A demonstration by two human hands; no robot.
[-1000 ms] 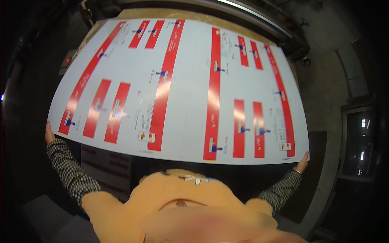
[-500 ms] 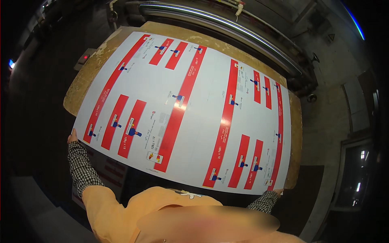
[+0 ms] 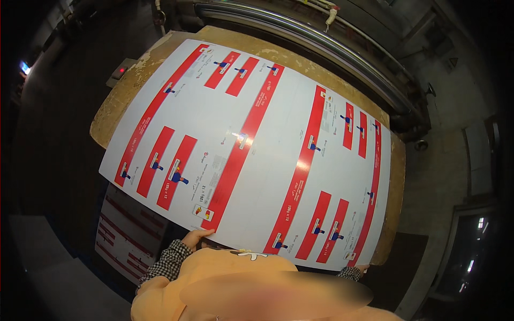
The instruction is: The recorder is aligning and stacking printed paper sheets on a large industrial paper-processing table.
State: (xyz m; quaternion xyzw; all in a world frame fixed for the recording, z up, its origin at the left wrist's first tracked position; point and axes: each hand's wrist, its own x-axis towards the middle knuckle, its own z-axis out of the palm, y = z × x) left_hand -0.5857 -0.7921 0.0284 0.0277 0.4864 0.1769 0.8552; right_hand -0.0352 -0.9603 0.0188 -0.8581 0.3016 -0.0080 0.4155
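Observation:
A large white printed sheet (image 3: pixel 267 150) with red bars lies almost flat over a worn wooden table (image 3: pixel 115 112). My left hand (image 3: pixel 197 236) grips the sheet's near edge, left of the middle. My right hand (image 3: pixel 363 267) is mostly hidden under the sheet's near right corner, with only fingertips showing, and seems to hold that corner. My sleeves are checked and my top is orange.
Long metal rollers of a machine (image 3: pixel 321 43) run along the table's far side. A stack of similar printed sheets (image 3: pixel 128 235) sits lower at my left. A small box with a red light (image 3: pixel 122 70) is at the table's left corner. A concrete floor lies at the right.
The sheet, held up in front of me before, has come down onto the wooden table. My left hand has slid from the sheet's left corner toward the middle of its near edge.

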